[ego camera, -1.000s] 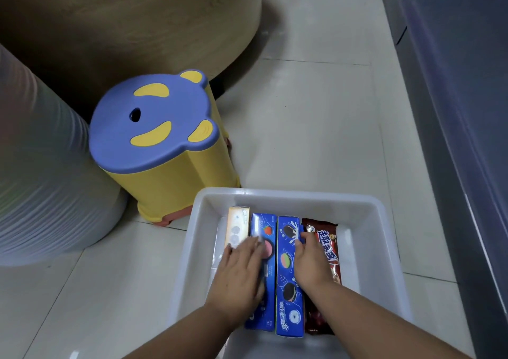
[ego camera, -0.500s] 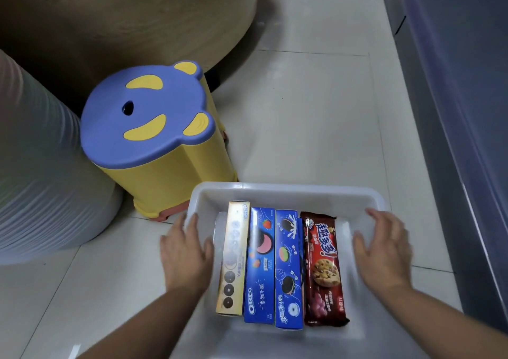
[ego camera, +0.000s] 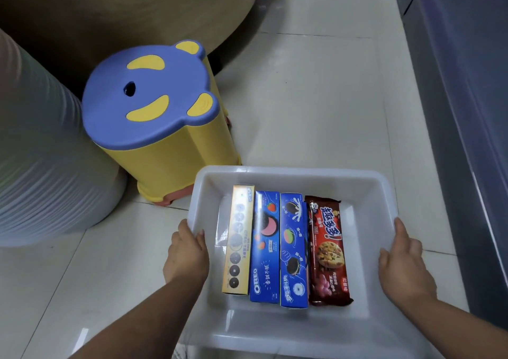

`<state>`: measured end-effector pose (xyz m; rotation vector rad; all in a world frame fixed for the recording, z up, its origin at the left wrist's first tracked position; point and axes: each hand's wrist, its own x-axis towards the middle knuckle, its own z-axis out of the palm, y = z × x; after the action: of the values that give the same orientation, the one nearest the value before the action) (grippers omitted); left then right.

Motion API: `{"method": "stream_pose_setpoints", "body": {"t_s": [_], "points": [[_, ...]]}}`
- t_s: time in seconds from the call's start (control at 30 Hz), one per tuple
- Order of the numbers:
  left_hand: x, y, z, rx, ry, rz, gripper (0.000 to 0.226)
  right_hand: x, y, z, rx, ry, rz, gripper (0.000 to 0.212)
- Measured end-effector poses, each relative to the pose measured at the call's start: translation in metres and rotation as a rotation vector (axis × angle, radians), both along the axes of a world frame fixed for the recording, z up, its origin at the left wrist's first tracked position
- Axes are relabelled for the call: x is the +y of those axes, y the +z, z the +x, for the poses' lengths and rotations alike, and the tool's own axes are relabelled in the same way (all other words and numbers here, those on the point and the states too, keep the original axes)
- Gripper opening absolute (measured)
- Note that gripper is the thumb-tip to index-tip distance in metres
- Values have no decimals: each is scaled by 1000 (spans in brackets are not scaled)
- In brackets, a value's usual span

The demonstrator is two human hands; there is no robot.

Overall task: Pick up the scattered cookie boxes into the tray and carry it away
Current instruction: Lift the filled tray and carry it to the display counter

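Note:
A white plastic tray (ego camera: 291, 172) sits low in front of me over the tiled floor. Inside it lie several cookie packs side by side: a yellow box (ego camera: 238, 240), a blue Oreo box (ego camera: 265, 246), a second blue box (ego camera: 293, 251) and a dark red cookie packet (ego camera: 328, 251). My left hand (ego camera: 187, 251) grips the tray's left rim, thumb hooked over the edge. My right hand (ego camera: 404, 262) grips the right rim.
A yellow stool with a purple bear-shaped seat (ego camera: 148, 94) stands just left of the tray's far corner. A big white ribbed roll (ego camera: 41, 149) lies at the left, a large round wooden body (ego camera: 123, 6) behind. A dark cabinet front (ego camera: 467, 83) runs along the right.
My hands left the boxes inside the tray, spread out to its two sides and closed on the rims. The tray now looks a little nearer and larger.

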<state>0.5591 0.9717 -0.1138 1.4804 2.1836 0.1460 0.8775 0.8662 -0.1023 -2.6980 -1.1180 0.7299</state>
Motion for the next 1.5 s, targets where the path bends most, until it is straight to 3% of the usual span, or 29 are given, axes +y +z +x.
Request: {"method": "stream_pose_setpoints", "body": {"t_s": [0.23,0.47,0.67,1.0,1.17,1.33,1.5], "points": [[-9,15,-7,-106,88,24,34,0,18,16,-30,66,30,60],[-23,91,-6,-157,155,32,37,3,100,17,-56,30,47,57],[-21,215,-27,-140,190,24,37,4,226,-3,-63,35,53,57],[-22,503,-87,-249,197,16,30,-1,499,-55,-48,55,109,59],[-15,618,-116,-322,178,89,22,7,597,-78,-60,48,186,60],[-4,689,-135,-303,186,164,19,32,663,-98,-44,111,271,64],[23,705,-147,-292,247,184,15,80,689,-105,-32,185,280,64]]}}
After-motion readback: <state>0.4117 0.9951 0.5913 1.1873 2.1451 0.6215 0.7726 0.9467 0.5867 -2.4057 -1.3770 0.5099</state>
